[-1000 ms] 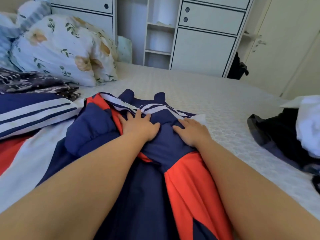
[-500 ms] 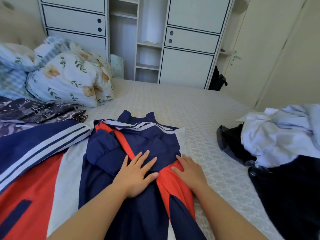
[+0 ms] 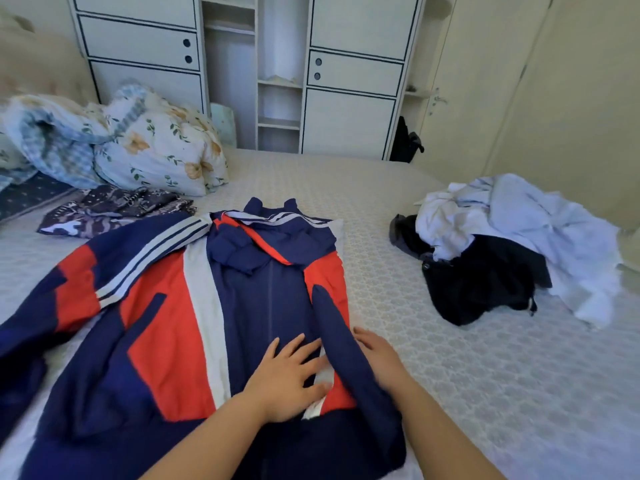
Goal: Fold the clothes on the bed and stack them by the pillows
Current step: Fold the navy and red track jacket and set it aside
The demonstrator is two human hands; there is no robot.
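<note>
Both your hands had slid down the jacket (image 3: 221, 306) lying mid-bed, left hand (image 3: 287, 379) spread flat, right hand (image 3: 377, 358) flat beside the folded sleeve (image 3: 349, 362), which could slip loose if unpinned.

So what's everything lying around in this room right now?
jacket: one, navy, red and white, spread on the near side of the bed
bed: one, pale patterned cover
floral pillows: a heap, white and blue, far left
patterned clothes: a few, dark blue, by the pillows
unfolded pile: one, white and black garments, right
wardrobe: one, white, behind the bed
left hand: flat on the jacket
right hand: at the folded sleeve
</note>
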